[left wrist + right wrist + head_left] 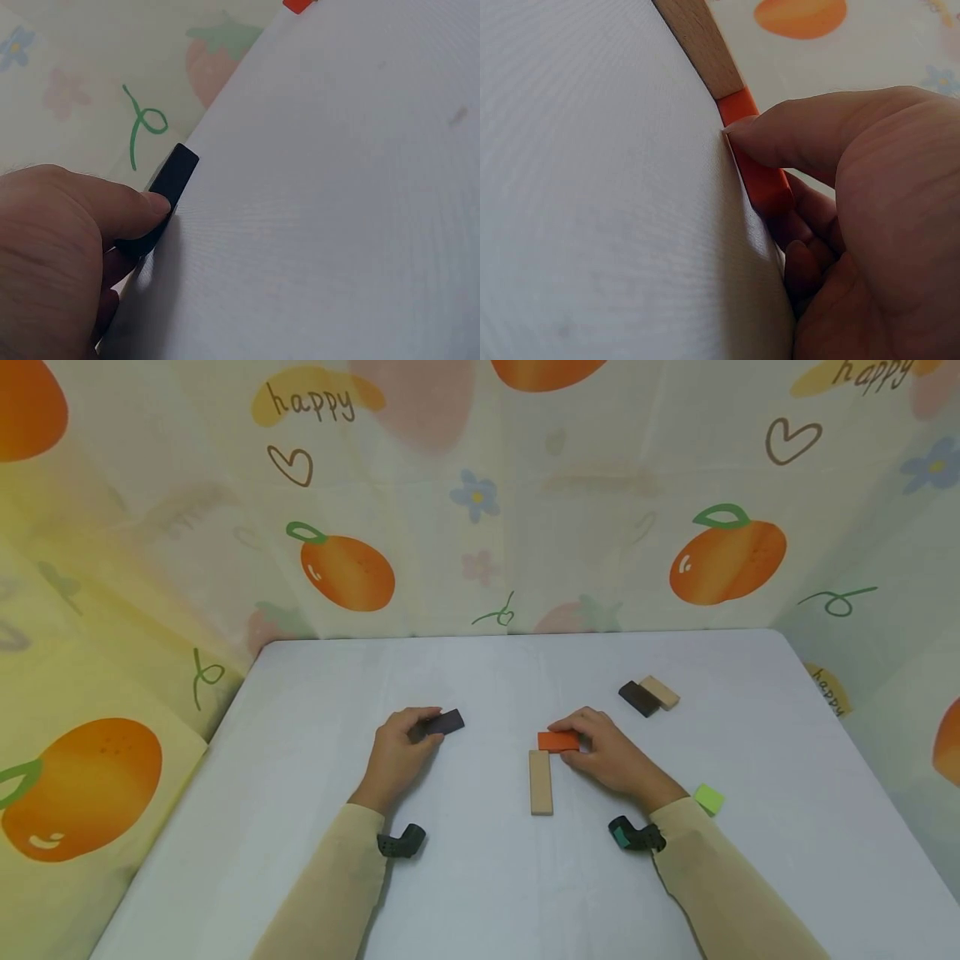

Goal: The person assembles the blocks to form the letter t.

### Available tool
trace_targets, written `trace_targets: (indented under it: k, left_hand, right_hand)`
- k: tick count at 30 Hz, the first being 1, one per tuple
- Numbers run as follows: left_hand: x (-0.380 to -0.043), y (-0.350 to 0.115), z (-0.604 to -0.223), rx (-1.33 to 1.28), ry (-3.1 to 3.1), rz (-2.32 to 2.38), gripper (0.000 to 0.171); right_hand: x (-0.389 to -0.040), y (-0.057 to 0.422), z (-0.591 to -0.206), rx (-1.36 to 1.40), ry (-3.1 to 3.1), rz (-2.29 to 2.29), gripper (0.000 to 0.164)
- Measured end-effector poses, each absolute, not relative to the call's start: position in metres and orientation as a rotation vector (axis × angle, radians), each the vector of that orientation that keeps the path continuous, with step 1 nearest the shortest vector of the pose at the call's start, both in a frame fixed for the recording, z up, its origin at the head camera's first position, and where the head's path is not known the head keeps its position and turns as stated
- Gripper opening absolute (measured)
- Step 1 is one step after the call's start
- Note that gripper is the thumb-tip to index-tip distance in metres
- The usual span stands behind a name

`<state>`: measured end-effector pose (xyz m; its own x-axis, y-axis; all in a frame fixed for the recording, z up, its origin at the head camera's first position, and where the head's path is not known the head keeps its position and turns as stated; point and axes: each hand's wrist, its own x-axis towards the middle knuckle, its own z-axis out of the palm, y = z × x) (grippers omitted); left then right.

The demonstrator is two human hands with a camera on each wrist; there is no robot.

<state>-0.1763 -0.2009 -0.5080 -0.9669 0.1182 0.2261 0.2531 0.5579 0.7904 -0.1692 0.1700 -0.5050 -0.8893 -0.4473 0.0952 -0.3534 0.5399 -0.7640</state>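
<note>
In the head view my left hand (395, 756) pinches a black block (447, 722) between thumb and fingers, left of the table's middle. The left wrist view shows the same black block (174, 176) with my thumb along its side. My right hand (611, 752) pinches an orange block (558, 742) lying crosswise at the far end of a plain wooden block (541, 783). In the right wrist view the orange block (761, 176) meets the end of the wooden block (703, 45). Fingers cover part of each held block.
Toward the back right, a dark block (639, 699) lies against another plain wooden block (661, 692). A lime-green block (708, 799) sits beside my right sleeve. The white table (480, 893) ends at a printed curtain (510, 527) behind it.
</note>
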Motion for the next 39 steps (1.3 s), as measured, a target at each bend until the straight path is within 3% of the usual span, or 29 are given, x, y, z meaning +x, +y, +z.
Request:
trace_targets:
  k: [39]
  left_hand:
    - [-0.162, -0.165, -0.498, -0.604, -2.593, -1.444, 0.034]
  right_hand:
    - [-0.169, 0.17, -0.501, -0.664, 2.639, -1.287, 0.04]
